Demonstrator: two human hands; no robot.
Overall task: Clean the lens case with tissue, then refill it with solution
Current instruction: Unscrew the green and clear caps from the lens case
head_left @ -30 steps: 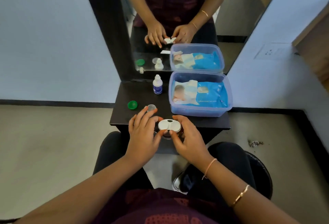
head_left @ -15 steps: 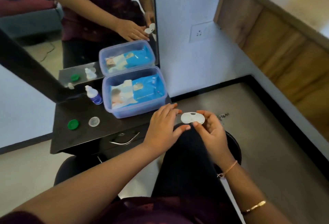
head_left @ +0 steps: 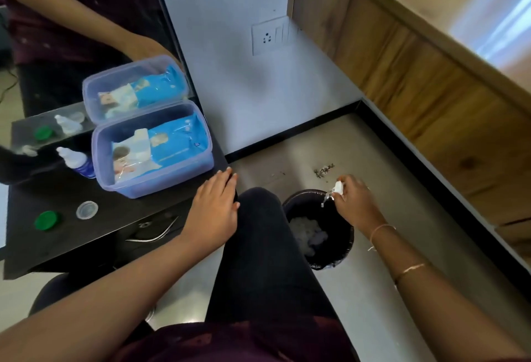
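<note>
My right hand (head_left: pixel 352 199) holds the white lens case (head_left: pixel 338 187) tipped over a black bin (head_left: pixel 339 249) on the floor; liquid streams from the case into the bin. My left hand (head_left: pixel 214 208) rests flat, fingers spread, on the right edge of the dark table (head_left: pixel 57 241) and holds nothing. On the table stand the solution bottle (head_left: pixel 77 162), a green cap (head_left: pixel 46 220) and a clear cap (head_left: pixel 87 210). A blue tissue pack (head_left: pixel 169 140) lies in a clear plastic box (head_left: pixel 155 183).
A mirror (head_left: pixel 71 31) behind the table repeats the box, the bottle and the caps. My dark-trousered knee (head_left: pixel 258 241) lies between the table and the bin. A wall socket (head_left: pixel 270 35) and a wooden panel (head_left: pixel 431 88) stand to the right. White waste sits inside the bin.
My view swung right. My right hand carried the lens case from in front of the table out over the bin and tipped it; my left hand let go and settled on the table edge.
</note>
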